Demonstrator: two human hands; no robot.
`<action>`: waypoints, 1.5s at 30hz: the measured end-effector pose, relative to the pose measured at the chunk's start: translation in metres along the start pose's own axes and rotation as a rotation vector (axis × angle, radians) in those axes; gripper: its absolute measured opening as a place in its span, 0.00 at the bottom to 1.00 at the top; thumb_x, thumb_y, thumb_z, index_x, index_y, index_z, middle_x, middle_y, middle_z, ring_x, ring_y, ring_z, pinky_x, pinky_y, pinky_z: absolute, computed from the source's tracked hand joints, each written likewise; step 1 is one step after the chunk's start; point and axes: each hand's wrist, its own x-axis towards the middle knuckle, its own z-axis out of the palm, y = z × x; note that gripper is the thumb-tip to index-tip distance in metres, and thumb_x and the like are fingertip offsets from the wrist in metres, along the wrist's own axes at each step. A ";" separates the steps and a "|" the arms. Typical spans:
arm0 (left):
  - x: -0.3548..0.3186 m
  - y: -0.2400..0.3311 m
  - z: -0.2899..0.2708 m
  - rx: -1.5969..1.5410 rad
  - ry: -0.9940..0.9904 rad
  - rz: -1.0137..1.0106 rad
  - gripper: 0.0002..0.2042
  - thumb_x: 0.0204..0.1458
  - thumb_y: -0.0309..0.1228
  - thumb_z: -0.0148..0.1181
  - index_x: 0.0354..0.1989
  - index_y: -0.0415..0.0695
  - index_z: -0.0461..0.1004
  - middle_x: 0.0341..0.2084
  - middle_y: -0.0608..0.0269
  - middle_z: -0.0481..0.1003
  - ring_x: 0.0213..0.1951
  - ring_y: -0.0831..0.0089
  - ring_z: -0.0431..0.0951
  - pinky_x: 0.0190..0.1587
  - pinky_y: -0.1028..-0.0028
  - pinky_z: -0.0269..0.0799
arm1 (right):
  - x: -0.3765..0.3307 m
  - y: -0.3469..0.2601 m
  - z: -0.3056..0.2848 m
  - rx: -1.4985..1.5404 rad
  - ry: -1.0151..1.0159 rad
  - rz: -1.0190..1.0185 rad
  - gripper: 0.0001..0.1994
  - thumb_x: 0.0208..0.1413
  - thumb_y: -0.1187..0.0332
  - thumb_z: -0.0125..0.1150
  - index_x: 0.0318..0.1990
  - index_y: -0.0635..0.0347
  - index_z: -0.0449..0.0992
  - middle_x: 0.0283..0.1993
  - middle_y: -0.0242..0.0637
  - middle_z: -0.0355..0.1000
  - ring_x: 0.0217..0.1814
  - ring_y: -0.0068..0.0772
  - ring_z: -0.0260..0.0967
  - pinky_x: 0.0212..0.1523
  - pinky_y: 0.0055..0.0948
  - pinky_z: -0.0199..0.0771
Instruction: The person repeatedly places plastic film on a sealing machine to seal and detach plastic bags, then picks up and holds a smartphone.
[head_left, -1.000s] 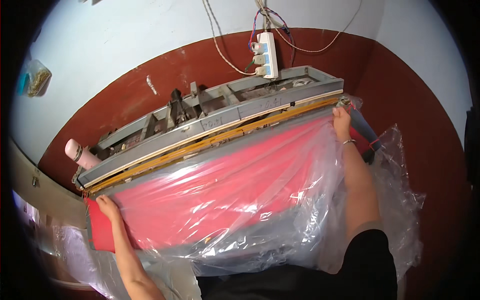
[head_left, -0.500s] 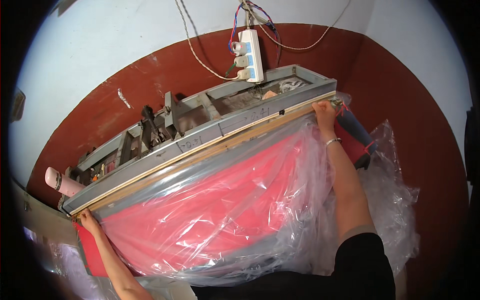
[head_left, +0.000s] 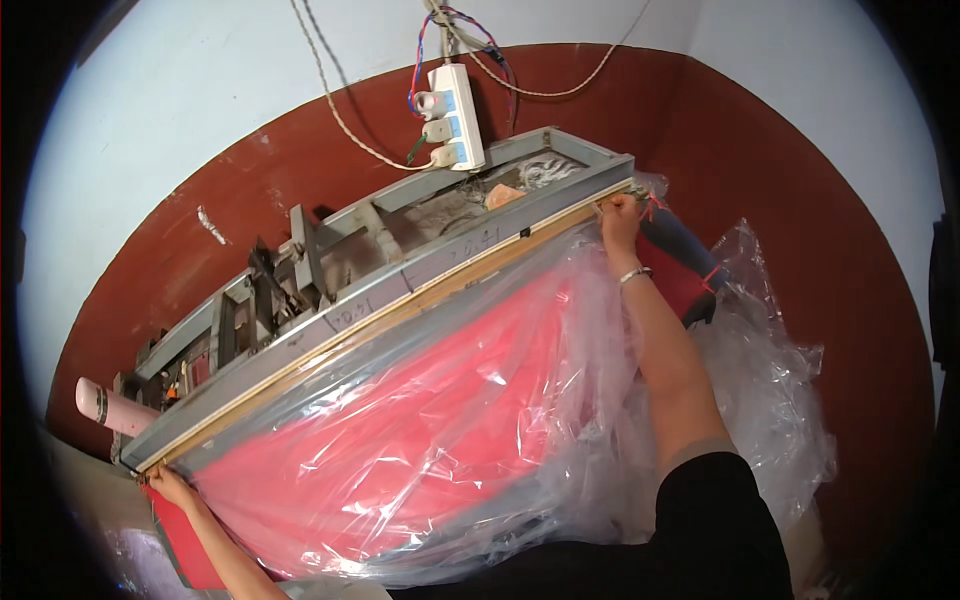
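Note:
A long wooden strip (head_left: 470,262) runs slantwise along the front of a grey metal frame (head_left: 345,312). Red and grey fabric (head_left: 440,375) spreads from it toward me, under crinkled clear plastic sheeting (head_left: 590,400). At the strip's lower left end, my left hand (head_left: 174,487) is closed, thumb and fingers pinched together. My right hand (head_left: 620,222), a bracelet on its wrist, is likewise closed at the upper right end, beside a red tie. What exactly lies between the fingers of either hand is hidden.
A white power strip (head_left: 458,118) with plugs hangs on the wall behind the frame. A pink bottle (head_left: 112,406) leans at the frame's left end. Several metal parts and scraps lie inside the frame. At the right, a dark roll (head_left: 685,250) is bound with red ties.
The whole scene has shifted left in the view, and the frame's left end sits lower. Both hands stay closed at the same ends of the strip.

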 end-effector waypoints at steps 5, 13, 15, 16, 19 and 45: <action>-0.001 0.019 -0.002 -0.158 -0.011 -0.115 0.09 0.50 0.26 0.47 0.18 0.46 0.63 0.13 0.75 0.58 0.15 0.85 0.54 0.16 0.81 0.48 | 0.009 0.015 0.003 -0.191 0.140 -0.263 0.03 0.48 0.74 0.46 0.31 0.61 0.63 0.22 0.37 0.64 0.16 0.25 0.62 0.16 0.25 0.61; -0.001 0.016 -0.002 -0.156 0.005 -0.146 0.08 0.48 0.26 0.44 0.18 0.45 0.63 0.11 0.74 0.61 0.12 0.84 0.58 0.13 0.82 0.50 | 0.003 -0.005 -0.005 0.050 0.016 0.011 0.04 0.50 0.71 0.47 0.33 0.60 0.64 0.28 0.35 0.66 0.27 0.25 0.65 0.23 0.25 0.66; -0.005 0.029 -0.005 -0.175 -0.107 -0.302 0.05 0.49 0.27 0.46 0.21 0.45 0.63 0.14 0.74 0.61 0.14 0.85 0.58 0.15 0.83 0.53 | -0.005 -0.019 -0.023 0.284 -0.235 0.220 0.07 0.52 0.67 0.49 0.32 0.62 0.67 0.29 0.35 0.66 0.27 0.22 0.63 0.26 0.23 0.64; -0.008 0.039 -0.008 -0.213 -0.149 -0.238 0.05 0.49 0.27 0.46 0.21 0.45 0.63 0.14 0.74 0.61 0.14 0.85 0.58 0.15 0.83 0.53 | -0.006 -0.026 -0.039 0.116 -0.281 0.198 0.10 0.55 0.62 0.50 0.34 0.60 0.67 0.28 0.32 0.66 0.25 0.18 0.62 0.25 0.20 0.63; -0.021 0.074 -0.029 -0.208 -0.316 -0.243 0.03 0.49 0.27 0.49 0.27 0.46 0.62 0.17 0.74 0.60 0.18 0.85 0.58 0.20 0.85 0.55 | -0.030 -0.042 -0.111 0.107 -0.323 -0.169 0.09 0.57 0.66 0.49 0.41 0.59 0.66 0.35 0.33 0.68 0.35 0.21 0.67 0.33 0.18 0.67; -0.064 0.063 -0.116 -0.204 -0.225 -0.099 0.08 0.45 0.25 0.51 0.31 0.31 0.69 0.23 0.54 0.70 0.26 0.68 0.69 0.31 0.71 0.69 | -0.302 0.062 -0.472 -1.177 -0.818 0.537 0.22 0.54 0.62 0.42 0.55 0.62 0.61 0.57 0.44 0.59 0.59 0.43 0.55 0.60 0.39 0.49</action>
